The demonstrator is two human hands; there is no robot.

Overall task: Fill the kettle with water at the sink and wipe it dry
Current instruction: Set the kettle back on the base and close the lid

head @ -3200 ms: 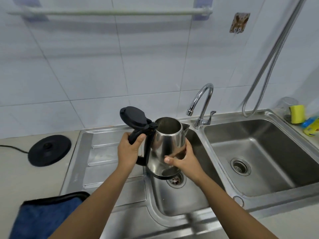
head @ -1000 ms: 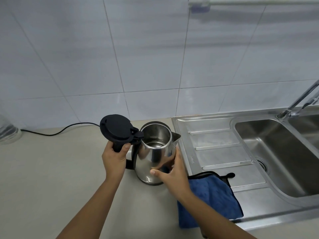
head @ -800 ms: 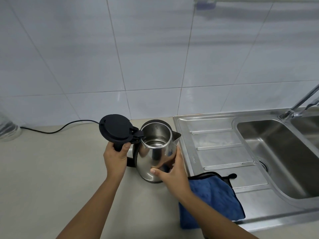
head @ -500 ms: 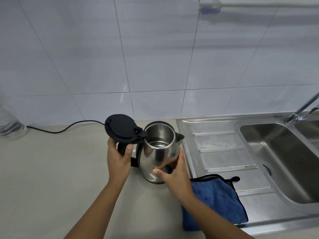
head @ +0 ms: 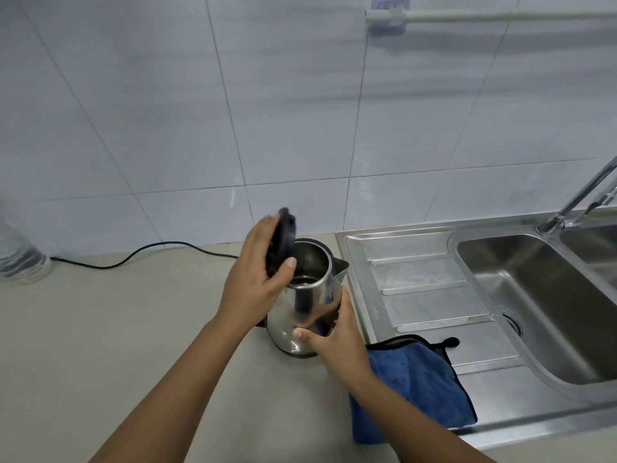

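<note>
The steel kettle [head: 302, 309] stands upright on the beige counter, just left of the sink's drainboard. Its black hinged lid [head: 282, 242] is tilted up over the mouth. My left hand [head: 257, 279] lies against the back of the lid with the thumb at the kettle's rim. My right hand [head: 334, 332] cups the kettle's lower right side. A blue cloth [head: 414, 385] lies on the counter edge and drainboard, right behind my right wrist. The sink basin [head: 551, 302] and the tap [head: 581, 198] are at the right.
A black power cord [head: 140, 253] runs along the counter by the tiled wall. A clear container [head: 20, 259] stands at the far left. A towel rail [head: 484, 16] is fixed high on the wall. The kettle's base is hidden.
The kettle has come from over the sink to the counter. In the last half second my left hand left the handle and went onto the lid, which has tipped toward the mouth.
</note>
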